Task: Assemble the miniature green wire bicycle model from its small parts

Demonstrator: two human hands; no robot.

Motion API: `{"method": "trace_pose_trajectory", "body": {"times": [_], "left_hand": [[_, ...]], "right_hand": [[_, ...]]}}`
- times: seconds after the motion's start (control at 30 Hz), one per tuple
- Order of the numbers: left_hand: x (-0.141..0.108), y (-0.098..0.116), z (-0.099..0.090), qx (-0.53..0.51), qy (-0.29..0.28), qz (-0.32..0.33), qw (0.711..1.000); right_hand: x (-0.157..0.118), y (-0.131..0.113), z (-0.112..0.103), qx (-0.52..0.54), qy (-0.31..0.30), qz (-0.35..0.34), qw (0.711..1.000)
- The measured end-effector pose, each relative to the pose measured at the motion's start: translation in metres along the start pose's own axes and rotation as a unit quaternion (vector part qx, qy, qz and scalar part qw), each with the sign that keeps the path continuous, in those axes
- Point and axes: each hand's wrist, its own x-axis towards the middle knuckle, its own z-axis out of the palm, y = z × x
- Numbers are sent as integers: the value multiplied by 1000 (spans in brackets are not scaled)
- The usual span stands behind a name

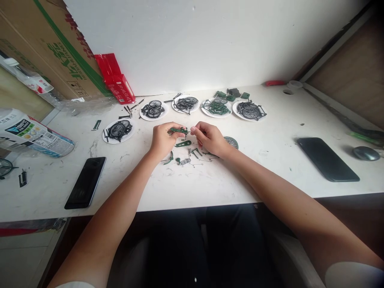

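My left hand (162, 139) is closed on a small green model bicycle part (178, 130), raised a little over the white table. Facing it, my right hand (210, 138) pinches with thumb and forefinger at a thin piece by the end of that part; its kind is too small to make out. Below the hands lie a green chain cover (183, 144), a curved green mudguard (169, 158), a green saddle-like piece (178, 160) and several thin metal bits. A spoked wheel (232, 142) shows partly behind my right wrist.
Paper plates of model bicycle parts form an arc behind my hands, among them one with green parts (217, 107) and one with black wheels (119, 131). A phone (85, 183) lies left; a dark flat device (328, 159) and a mouse (366, 153) lie right. A red box (120, 86) stands behind.
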Motion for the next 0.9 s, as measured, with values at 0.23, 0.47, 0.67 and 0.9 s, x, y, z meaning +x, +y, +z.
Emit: {"method": "trace_pose_trajectory", "body": {"times": [0.23, 0.47, 0.67, 0.9], "left_hand": [[1, -7, 1, -28, -14, -8, 999], [1, -9, 1, -37, -3, -23, 999], [2, -14, 3, -44, 7, -28, 999], [3, -10, 1, -27, 5, -27, 999]], "right_hand": [[-3, -3, 6, -19, 4, -7, 1000], [-1, 1, 1, 40, -28, -3, 999], [1, 1, 1, 45, -38, -4, 998], [0, 1, 4, 44, -38, 21, 998]]}}
